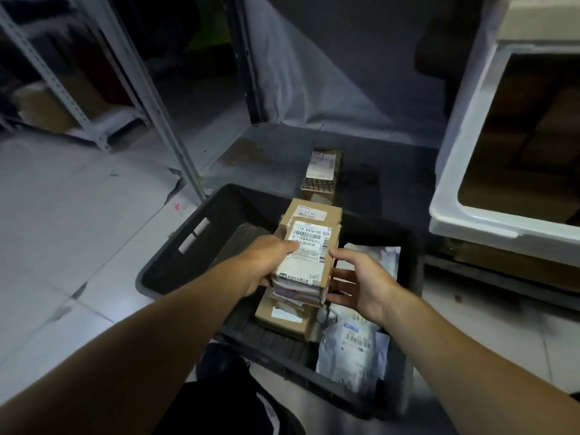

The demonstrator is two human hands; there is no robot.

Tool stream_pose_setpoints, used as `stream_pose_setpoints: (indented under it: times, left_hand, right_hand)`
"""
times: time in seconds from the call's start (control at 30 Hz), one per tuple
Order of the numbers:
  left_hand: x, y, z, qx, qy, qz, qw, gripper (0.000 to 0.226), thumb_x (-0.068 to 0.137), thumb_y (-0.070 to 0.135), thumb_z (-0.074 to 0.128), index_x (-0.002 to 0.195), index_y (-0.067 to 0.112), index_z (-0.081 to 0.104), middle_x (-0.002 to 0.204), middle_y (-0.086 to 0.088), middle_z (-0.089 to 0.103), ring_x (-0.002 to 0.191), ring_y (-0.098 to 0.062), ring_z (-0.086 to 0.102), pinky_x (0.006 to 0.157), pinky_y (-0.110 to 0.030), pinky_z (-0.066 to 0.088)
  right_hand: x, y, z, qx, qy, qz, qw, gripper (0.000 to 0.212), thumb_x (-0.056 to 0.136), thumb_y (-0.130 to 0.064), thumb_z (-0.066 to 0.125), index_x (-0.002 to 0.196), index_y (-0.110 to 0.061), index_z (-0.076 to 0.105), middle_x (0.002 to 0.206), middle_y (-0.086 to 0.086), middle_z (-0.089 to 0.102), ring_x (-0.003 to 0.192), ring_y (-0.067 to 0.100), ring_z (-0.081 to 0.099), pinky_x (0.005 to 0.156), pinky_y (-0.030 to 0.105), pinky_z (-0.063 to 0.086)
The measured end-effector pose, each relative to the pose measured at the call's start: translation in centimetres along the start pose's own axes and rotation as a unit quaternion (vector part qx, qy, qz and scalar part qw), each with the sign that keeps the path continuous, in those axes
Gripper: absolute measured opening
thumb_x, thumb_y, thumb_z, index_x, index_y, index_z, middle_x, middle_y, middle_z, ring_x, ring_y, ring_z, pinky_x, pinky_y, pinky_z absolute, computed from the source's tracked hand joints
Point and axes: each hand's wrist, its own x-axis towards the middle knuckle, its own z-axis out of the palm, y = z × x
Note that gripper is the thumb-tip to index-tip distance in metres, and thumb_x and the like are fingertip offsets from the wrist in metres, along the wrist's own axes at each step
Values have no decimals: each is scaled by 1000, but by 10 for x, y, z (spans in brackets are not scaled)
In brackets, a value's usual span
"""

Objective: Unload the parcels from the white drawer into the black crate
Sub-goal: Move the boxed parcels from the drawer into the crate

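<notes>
— Cardboard parcel [309, 255]: where?
— Over the black crate [175, 252], gripped by the left hand [266, 262]; the right hand [361, 284], fingers spread, is beside it.
— Around it?
— Boxes and white mailers [351, 346] below; the white drawer [464, 189] is at the right, and a lone carton [321, 171] lies beyond the crate.

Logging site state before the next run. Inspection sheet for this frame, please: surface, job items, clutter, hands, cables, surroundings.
Surface: pale tiled floor, with a dark mat beyond the crate.
Job's things: black crate on the floor, holding cardboard parcels and white poly mailers; white drawer at right, pulled open, brown boxes dimly visible inside.
Held parcel: labelled cardboard box over the crate, on a small stack.
Clutter: one lone box on the mat behind the crate.
Hands: left hand grips the labelled box; right hand open beside it.
Cables: nothing seen.
Surroundings: grey metal shelving at left; dim lighting.
</notes>
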Motion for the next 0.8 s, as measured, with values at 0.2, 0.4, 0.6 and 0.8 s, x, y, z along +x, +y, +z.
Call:
stream_pose_setpoints:
  times: [0.2,0.4,0.6,0.8]
  left_hand:
    - [31,-21,7,-9,21,-22,999,16,103,28,57,105,15,66,102,-6,77,82,-17,72,69,-30,55]
    - [54,-29,7,-37,34,-8,999,16,103,28,57,109,15,65,94,-1,75,74,-11,71,56,-25,50]
    - [60,-26,8,-17,14,-9,1000,14,102,35,58,101,21,64,88,4,74,64,-3,70,45,-17,49]
    - [55,-18,8,-27,24,7,999,11,101,31,62,95,22,65,86,3,77,70,-10,75,58,-24,54]
  right_hand:
    - [34,16,4,-5,21,17,1000,20,97,-25,60,113,-15,67,88,8,71,81,24,68,75,39,59]
    - [61,25,7,-8,25,9,1000,33,94,-26,65,125,-15,64,86,4,78,85,24,72,82,41,58]
    - [69,26,1,-12,23,15,1000,33,97,-28,61,127,-15,63,85,3,78,82,21,72,87,42,58]
    - [63,22,2,-34,53,5,998,31,92,-34,68,120,-22,65,103,3,76,95,21,70,86,40,57]
